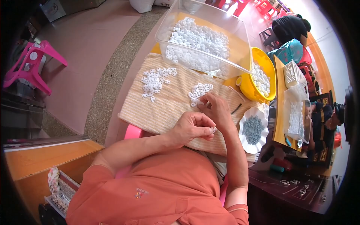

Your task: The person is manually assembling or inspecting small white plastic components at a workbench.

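Note:
My left hand (191, 129) is closed in a pinch over my lap, in front of the table's near edge. Between thumb and fingertips it grips a small white plastic piece (213, 129), partly covered by the fingers. My right hand (215, 108) reaches past it with curled fingers, the fingertips at the edge of a small pile of white plastic pieces with holes (198, 91). Whatever those fingertips pinch is hidden. To the left, a larger heap of similar white pieces (154, 81) lies spread on a beige striped cloth (138, 107).
Behind the cloth stands a clear plastic bin (240, 62) of white pieces. A yellow basin (272, 84) and a white fluted dish (243, 144) of small grey parts (252, 129) are at right. A pink stool (47, 56) stands left; other people sit far right.

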Demonstrator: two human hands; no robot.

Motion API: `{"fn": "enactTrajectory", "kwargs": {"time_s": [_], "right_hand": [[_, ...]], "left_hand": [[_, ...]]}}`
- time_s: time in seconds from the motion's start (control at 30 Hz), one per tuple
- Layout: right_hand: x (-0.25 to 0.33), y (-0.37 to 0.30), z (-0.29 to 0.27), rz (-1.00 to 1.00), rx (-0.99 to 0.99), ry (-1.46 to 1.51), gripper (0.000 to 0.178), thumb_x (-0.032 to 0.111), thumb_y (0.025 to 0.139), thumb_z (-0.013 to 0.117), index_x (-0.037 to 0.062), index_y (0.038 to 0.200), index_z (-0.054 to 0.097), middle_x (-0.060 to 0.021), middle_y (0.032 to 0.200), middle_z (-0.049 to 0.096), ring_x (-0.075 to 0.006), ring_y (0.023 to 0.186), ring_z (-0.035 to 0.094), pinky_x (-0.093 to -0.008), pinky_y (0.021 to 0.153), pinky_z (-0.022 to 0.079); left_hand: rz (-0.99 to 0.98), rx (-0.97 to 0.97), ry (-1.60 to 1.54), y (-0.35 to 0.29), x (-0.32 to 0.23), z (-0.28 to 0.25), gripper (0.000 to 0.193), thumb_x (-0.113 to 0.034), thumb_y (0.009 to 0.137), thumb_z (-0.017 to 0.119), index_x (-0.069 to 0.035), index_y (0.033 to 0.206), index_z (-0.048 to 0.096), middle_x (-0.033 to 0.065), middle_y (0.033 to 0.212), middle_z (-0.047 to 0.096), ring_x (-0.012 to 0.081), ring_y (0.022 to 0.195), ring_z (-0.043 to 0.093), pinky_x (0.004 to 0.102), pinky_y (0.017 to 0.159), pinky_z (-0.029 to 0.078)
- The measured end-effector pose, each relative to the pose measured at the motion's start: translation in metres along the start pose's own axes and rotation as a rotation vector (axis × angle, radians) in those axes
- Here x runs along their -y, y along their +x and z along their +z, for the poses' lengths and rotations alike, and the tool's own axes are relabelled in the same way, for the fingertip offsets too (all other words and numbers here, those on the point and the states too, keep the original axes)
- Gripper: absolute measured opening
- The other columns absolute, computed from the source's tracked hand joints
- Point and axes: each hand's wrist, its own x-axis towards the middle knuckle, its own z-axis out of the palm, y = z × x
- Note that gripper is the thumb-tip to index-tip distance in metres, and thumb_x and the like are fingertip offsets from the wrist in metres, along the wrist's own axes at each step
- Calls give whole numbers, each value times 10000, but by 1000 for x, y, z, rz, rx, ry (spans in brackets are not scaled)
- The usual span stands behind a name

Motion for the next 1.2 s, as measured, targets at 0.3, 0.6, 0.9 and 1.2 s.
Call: {"fn": "enactTrajectory", "kwargs": {"time_s": [0.3, 0.6, 0.9, 1.2], "right_hand": [[-27, -28, 1, 27, -116, 299, 247, 16, 801, 676, -4, 1045, 644, -14, 736, 569, -71, 634, 516, -248, 564, 439], [-15, -49, -17, 288, -70, 553, 271, -14, 813, 697, -35, 1076, 639, -1, 770, 606, -54, 678, 566, -201, 615, 471], [-26, -68, -16, 289, -119, 794, 319, -33, 826, 668, -43, 1138, 601, -31, 817, 622, -110, 714, 629, -222, 657, 516], [-23, -75, -15, 363, -187, 840, 259, 1, 854, 650, -48, 1105, 612, -54, 847, 633, -134, 738, 635, -272, 715, 559]], "left_hand": [[-12, 3, -15, 2, 3, -2, 147, -25, 831, 649, -1, 976, 658, 40, 915, 677, 86, 848, 623, 247, 785, 501], [-3, -56, -89, 5, 2, -9, 147, -34, 861, 642, 24, 994, 625, 92, 873, 666, 143, 781, 655, 279, 729, 566], [-9, -104, -111, 8, 3, -12, 147, -11, 847, 650, 1, 992, 634, 76, 870, 669, 160, 770, 667, 307, 739, 576], [-13, -109, -110, 9, 4, -13, 151, -15, 847, 654, 2, 995, 633, 80, 870, 668, 165, 772, 666, 315, 740, 575]]}}
